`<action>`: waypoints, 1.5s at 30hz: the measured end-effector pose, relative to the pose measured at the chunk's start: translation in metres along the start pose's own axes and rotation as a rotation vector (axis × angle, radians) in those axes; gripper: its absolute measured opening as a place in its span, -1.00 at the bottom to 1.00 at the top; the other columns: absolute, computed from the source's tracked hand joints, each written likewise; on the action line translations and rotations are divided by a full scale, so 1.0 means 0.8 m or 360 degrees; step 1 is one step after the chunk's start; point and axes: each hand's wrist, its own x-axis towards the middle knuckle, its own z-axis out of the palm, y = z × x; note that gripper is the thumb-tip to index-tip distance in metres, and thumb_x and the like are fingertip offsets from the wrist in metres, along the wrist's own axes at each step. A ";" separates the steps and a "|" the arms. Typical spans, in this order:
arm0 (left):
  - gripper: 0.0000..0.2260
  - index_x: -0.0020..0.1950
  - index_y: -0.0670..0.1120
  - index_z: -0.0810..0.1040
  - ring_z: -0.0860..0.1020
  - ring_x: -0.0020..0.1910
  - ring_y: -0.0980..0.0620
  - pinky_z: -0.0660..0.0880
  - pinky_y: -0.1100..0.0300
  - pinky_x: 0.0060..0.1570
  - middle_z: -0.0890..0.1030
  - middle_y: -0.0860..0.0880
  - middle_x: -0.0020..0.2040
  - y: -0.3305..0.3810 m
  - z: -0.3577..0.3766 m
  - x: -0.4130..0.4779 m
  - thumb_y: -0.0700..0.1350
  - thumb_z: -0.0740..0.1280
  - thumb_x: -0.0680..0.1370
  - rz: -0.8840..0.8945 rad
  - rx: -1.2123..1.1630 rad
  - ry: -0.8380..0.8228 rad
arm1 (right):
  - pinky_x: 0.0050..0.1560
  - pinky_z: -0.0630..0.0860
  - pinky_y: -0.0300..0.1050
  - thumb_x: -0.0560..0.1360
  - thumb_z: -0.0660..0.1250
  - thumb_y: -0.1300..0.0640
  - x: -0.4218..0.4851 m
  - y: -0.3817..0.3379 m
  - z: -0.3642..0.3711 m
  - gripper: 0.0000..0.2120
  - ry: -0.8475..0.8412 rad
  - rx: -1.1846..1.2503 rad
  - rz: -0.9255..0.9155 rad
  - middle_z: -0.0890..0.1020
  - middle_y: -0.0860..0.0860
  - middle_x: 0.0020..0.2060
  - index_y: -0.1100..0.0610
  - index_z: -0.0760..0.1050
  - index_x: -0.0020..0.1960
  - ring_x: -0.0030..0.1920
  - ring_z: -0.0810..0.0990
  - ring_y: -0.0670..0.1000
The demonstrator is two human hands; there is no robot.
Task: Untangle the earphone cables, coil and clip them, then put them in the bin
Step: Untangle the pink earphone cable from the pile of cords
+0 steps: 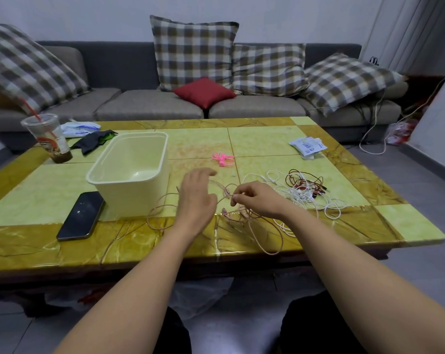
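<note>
A pale pink earphone cable lies in loose loops near the table's front edge. My right hand pinches a strand of it just above the table. My left hand hovers over the same cable with its fingers spread and holds nothing. To the right, a white cable and a dark red cable lie tangled together. A cream bin stands to the left of my hands. Bright pink clips lie beyond my hands, mid-table.
A black phone lies left of the bin near the front edge. A plastic cup with a red straw and a dark cloth sit at the back left. Tissue packs lie at the back right. A sofa stands behind the table.
</note>
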 end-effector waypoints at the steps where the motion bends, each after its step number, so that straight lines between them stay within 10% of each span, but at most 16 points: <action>1: -0.68 0.28 -0.07 0.48 0.44 0.24 0.04 0.34 0.17 0.28 0.53 0.00 0.23 0.009 0.004 -0.002 -0.25 0.24 0.53 0.0017 -0.0152 -0.0153 | -0.39 0.25 -0.32 0.59 0.27 0.15 0.000 -0.002 0.002 -0.79 0.0012 -0.0017 -0.0020 0.49 -0.23 -0.51 0.13 0.64 -0.13 -0.44 0.36 -0.18; 5: -0.81 0.11 -0.09 0.54 0.57 -0.02 -0.07 0.49 0.01 -0.01 0.63 -0.05 -0.01 0.018 0.019 -0.003 -0.11 0.15 0.64 -0.0155 -0.0253 -0.0449 | -0.33 0.28 -0.15 0.57 0.31 0.09 0.003 -0.002 0.003 -0.81 0.0087 0.0087 -0.0067 0.45 -0.07 -0.46 0.06 0.58 -0.20 -0.40 0.37 -0.08; 10: -0.79 -0.01 -0.04 0.58 0.52 -0.08 0.05 0.35 0.14 -0.19 0.59 0.11 -0.10 0.011 0.009 0.007 -0.10 0.15 0.64 -0.0336 -0.0247 -0.0105 | -0.29 0.37 -0.14 0.54 0.28 -0.22 -0.004 0.009 -0.007 -0.59 -0.0077 0.0279 0.0187 0.52 -0.03 -0.46 0.12 0.58 -0.16 -0.43 0.45 -0.06; 18: -0.82 -0.04 -0.06 0.67 0.52 -0.14 0.04 0.39 0.17 -0.18 0.63 0.06 -0.07 0.005 -0.002 0.017 -0.06 0.27 0.56 -0.0857 -0.0444 0.0161 | -0.29 0.54 -0.22 0.58 0.33 0.15 0.002 0.012 -0.019 -0.81 0.0574 0.0701 0.0038 0.70 0.15 -0.28 0.22 0.63 -0.13 -0.31 0.67 0.03; 26: -0.85 -0.09 -0.08 0.67 0.54 -0.20 -0.09 0.36 0.17 -0.27 0.64 -0.03 -0.15 -0.008 -0.005 0.015 -0.09 0.31 0.53 -0.1113 -0.0632 0.0421 | -0.39 0.35 -0.18 0.64 0.18 0.17 0.006 0.037 -0.035 -0.76 0.1099 0.1126 0.0546 0.54 0.06 -0.34 0.16 0.53 -0.16 -0.42 0.42 -0.03; 33: -0.87 -0.05 0.00 0.52 0.54 -0.21 -0.14 0.38 0.14 -0.24 0.60 -0.05 -0.16 -0.026 -0.006 0.009 -0.11 0.19 0.61 -0.1170 -0.0486 0.0567 | -0.31 0.26 -0.10 0.52 0.24 0.25 0.013 0.084 -0.031 -0.83 0.0687 0.0252 0.0957 0.40 0.11 -0.35 0.25 0.40 -0.24 -0.38 0.32 0.06; 37: -0.87 -0.06 0.02 0.53 0.46 -0.37 -0.07 0.36 0.11 -0.30 0.51 0.02 -0.41 -0.017 -0.001 0.009 -0.09 0.21 0.60 -0.0868 -0.0481 0.0416 | 0.09 0.41 0.02 0.56 0.27 0.11 0.014 0.053 -0.026 -0.72 0.0675 -0.0412 0.0818 0.47 0.23 0.20 0.29 0.42 0.16 0.21 0.45 0.22; 39: -0.87 -0.05 0.01 0.55 0.40 -0.43 -0.02 0.32 0.12 -0.35 0.49 -0.01 -0.44 -0.009 0.000 0.009 -0.07 0.22 0.61 -0.0759 -0.0507 0.0380 | 0.35 0.34 0.06 0.58 0.27 0.09 0.012 0.024 -0.017 -0.53 0.0742 -0.0136 0.0338 0.40 0.17 0.38 0.22 0.31 0.44 0.37 0.37 0.15; 45: -0.86 -0.05 0.02 0.57 0.44 -0.37 0.02 0.34 0.12 -0.31 0.53 0.08 -0.34 -0.011 -0.007 0.010 -0.10 0.22 0.60 -0.0802 -0.0618 0.0559 | -0.04 0.50 -0.21 0.67 0.17 0.07 0.002 -0.027 0.018 -0.73 -0.0455 0.0497 -0.0096 0.65 0.02 -0.24 0.17 0.58 0.16 -0.24 0.59 -0.06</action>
